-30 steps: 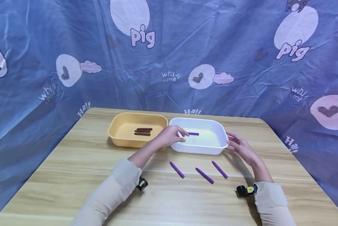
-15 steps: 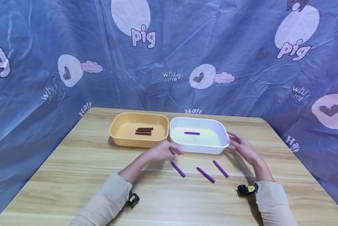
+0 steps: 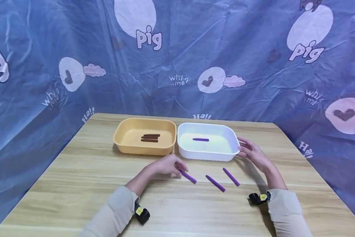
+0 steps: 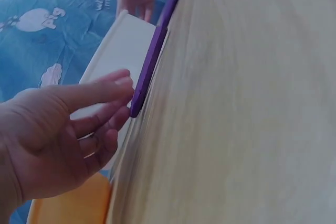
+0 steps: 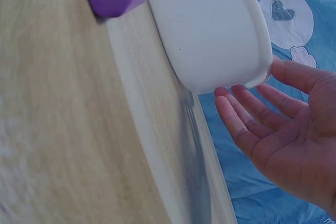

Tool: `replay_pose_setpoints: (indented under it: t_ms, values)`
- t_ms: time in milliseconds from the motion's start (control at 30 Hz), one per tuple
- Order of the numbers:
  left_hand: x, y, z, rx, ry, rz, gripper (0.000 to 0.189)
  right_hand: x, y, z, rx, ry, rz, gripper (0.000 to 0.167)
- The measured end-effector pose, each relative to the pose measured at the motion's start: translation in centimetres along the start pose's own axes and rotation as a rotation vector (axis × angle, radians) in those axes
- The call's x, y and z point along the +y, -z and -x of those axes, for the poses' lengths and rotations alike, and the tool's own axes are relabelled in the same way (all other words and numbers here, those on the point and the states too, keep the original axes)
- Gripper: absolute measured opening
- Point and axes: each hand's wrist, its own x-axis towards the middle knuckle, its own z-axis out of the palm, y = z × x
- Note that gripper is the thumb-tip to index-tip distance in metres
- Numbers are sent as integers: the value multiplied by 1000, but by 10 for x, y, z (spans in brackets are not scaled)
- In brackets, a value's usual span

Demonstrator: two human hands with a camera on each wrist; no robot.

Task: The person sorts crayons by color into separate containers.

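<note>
In the head view, the left hand (image 3: 167, 164) has its thumb and fingers about the far, pointed end of a purple, wax-looking stick (image 3: 189, 177) lying in front of the two containers; two matching purple sticks, one near (image 3: 215, 183) and one farther right (image 3: 231, 177), lie on the pale wood-grain table (image 3: 195, 214). Picking it up well would likely call for a pinch closer to the stick's middle, since a hold on the tip could let the long free end swing. The white, rounded rectangular plastic tray (image 3: 208, 156) contains one purple stick (image 3: 200, 140); the yellow-orange plastic tray of like shape (image 3: 143, 150), just beside it, contains three brown sticks (image 3: 149, 138) lying roughly parallel. The right hand (image 3: 253, 156) touches the white tray's right end. In the left wrist view, the thumb and fingertips are bent close against the stick's end, but I cannot tell whether they grip it. In the right wrist view, the right hand's fingers are extended, fingertips and thumb against the tray's outer wall and rim; a light touch should suffice, as pushing might slide it.
</note>
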Motion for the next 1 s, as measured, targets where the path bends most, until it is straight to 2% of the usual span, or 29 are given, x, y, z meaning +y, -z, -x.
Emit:
replay_pose_setpoints:
  t_ms: [167, 467, 733, 1000]
  values:
    - [-5, -5, 1, 34, -49, -59, 24, 1, 0, 0, -2, 3, -5, 59]
    - [-8, -8, -1, 81, -47, -87, 27, 0, -2, 1, -11, -9, -8, 58]
    - [-6, -8, 0, 65, -51, -160, 23, -2, -2, 2, -8, -16, -7, 59]
    - [-2, -6, 0, 51, -61, -178, 24, -2, -2, 1, -5, -5, 6, 59]
